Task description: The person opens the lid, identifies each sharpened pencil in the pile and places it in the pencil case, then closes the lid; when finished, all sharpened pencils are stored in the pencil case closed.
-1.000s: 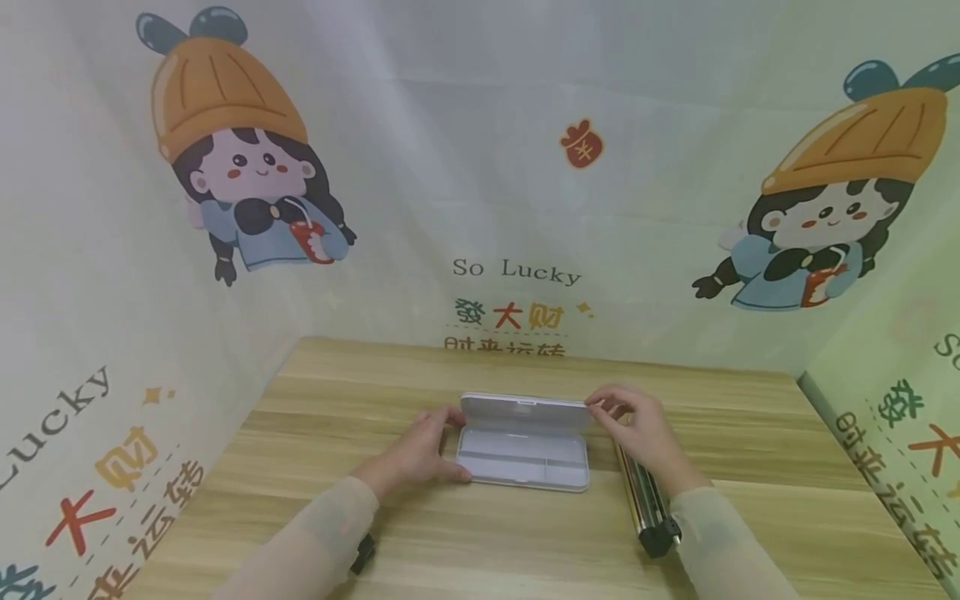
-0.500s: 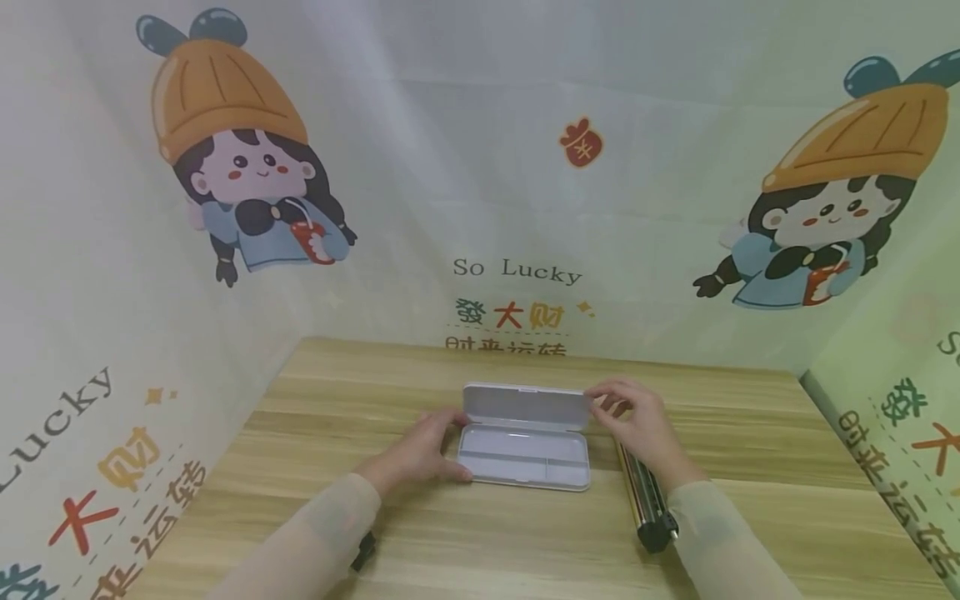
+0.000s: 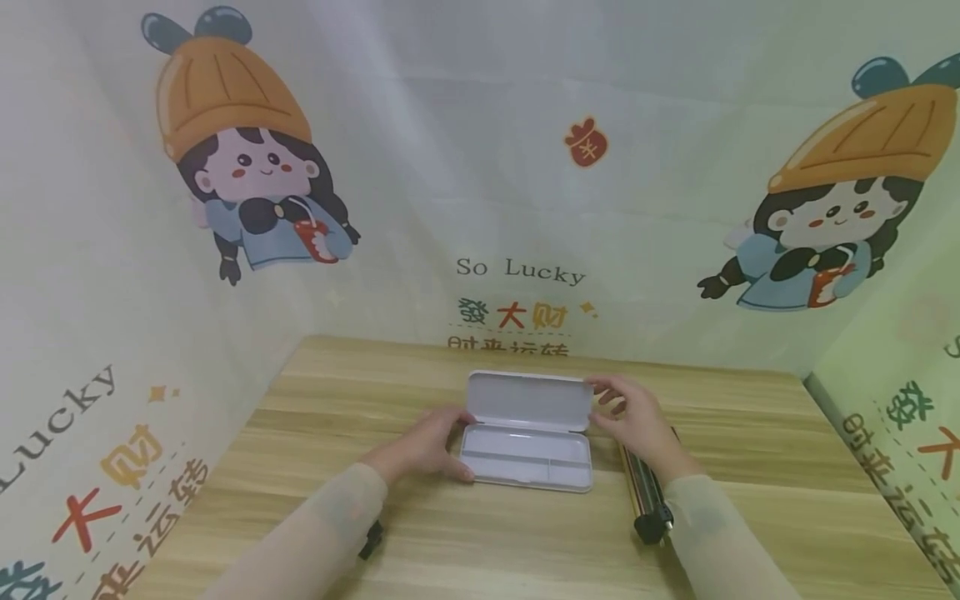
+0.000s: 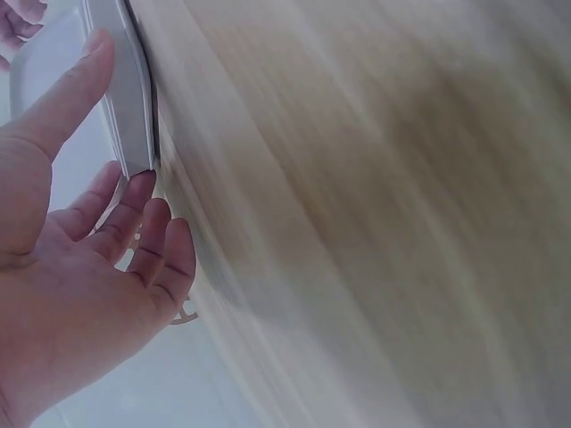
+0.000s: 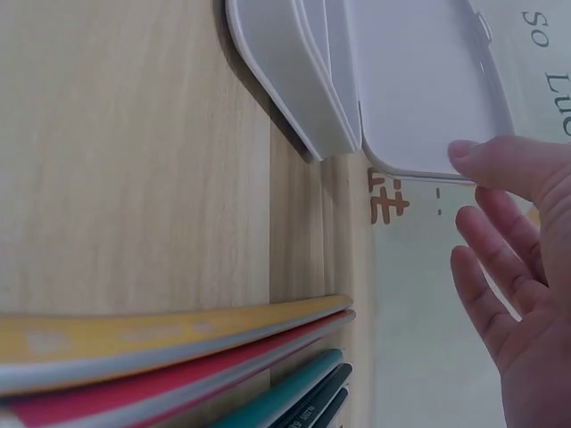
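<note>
A white pencil case (image 3: 526,457) lies flat on the wooden table with its lid (image 3: 529,402) raised, close to upright. Dividers split the shallow base into compartments, and no objects show in them. My left hand (image 3: 429,442) holds the base at its left end, thumb at the front corner and fingers behind, as the left wrist view also shows. With thumb and fingertips, my right hand (image 3: 636,421) pinches the lid's right edge. Below that hand in the right wrist view lie several long pens or pencils, among them a yellow one (image 5: 178,334), a red one (image 5: 178,383) and a teal one (image 5: 285,392).
The bundle of pens or pencils (image 3: 645,500) lies right of the case, partly under my right forearm. A small black object (image 3: 371,540) shows beside my left sleeve. A printed cloth (image 3: 405,208) hangs behind and at both sides of the wooden table (image 3: 480,542).
The lid has swung up and back, from tilted over the base to nearly upright, with my right hand following its edge. My left hand stays at the base's left end.
</note>
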`<state>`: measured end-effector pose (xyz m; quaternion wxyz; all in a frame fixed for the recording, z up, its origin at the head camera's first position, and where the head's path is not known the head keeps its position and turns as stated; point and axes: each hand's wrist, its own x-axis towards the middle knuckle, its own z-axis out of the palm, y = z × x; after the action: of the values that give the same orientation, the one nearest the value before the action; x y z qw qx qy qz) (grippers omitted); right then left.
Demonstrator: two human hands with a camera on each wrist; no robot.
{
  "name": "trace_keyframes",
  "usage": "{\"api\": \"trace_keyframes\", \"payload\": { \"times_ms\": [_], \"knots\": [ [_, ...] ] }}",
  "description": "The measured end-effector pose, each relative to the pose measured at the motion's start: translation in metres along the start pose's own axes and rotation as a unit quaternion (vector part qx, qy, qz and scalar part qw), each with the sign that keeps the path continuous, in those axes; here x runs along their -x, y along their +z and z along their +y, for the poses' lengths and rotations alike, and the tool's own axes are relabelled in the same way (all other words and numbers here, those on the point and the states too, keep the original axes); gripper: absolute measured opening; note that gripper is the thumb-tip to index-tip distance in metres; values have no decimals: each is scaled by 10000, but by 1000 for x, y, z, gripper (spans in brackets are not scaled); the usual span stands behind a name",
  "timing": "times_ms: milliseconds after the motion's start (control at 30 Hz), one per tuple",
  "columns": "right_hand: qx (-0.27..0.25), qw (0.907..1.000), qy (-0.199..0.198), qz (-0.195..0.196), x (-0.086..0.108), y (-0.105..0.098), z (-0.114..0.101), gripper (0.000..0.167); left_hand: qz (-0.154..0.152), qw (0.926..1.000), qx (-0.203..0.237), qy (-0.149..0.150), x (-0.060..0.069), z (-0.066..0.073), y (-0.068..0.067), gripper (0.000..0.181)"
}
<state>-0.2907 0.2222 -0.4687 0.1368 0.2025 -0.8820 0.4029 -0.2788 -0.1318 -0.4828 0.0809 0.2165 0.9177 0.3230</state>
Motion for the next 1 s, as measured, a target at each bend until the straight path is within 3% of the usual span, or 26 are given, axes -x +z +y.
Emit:
{"api": "trace_keyframes", "payload": {
  "times_ms": [233, 500, 800, 1000],
  "knots": [
    [120, 9995, 150, -269, -4, 3, 9, 63, -106, 9999, -23, -36, -4, 0, -1, 82],
    [216, 9989, 58, -415, -7, 8, 16, 71, -230, 9997, 69, -48, -5, 3, -3, 80],
    [138, 9948, 338, -953, -2, 4, 15, 80, -225, 9994, 202, -167, -8, 5, -1, 82],
    [188, 9946, 284, -985, 7, -3, 11, 81, -328, 9992, 162, -139, -10, 7, -2, 82]
  ]
}}
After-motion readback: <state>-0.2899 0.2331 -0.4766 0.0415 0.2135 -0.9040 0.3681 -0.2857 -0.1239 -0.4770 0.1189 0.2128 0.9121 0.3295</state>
